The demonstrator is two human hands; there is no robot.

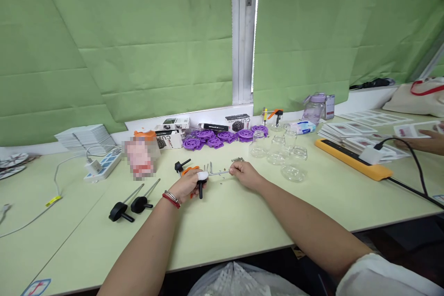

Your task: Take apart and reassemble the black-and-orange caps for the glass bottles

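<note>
My left hand is closed around a black crank handle with a white rounded part at its top. A thin metal rod runs from this piece to the right. Its far end is pinched between the fingertips of my right hand. Just behind my left hand lie an orange part and another small black crank. Small metal pins and tiny loose bits are scattered near the rod. A coil spring lies behind my right hand. Two black cranks with rods rest left of my forearm.
Several clear jars stand to the right, with purple spoked discs and boxes along the back. A yellow power strip and cable lie at the right. Another person's hand holds printed cards there. A white power strip sits left.
</note>
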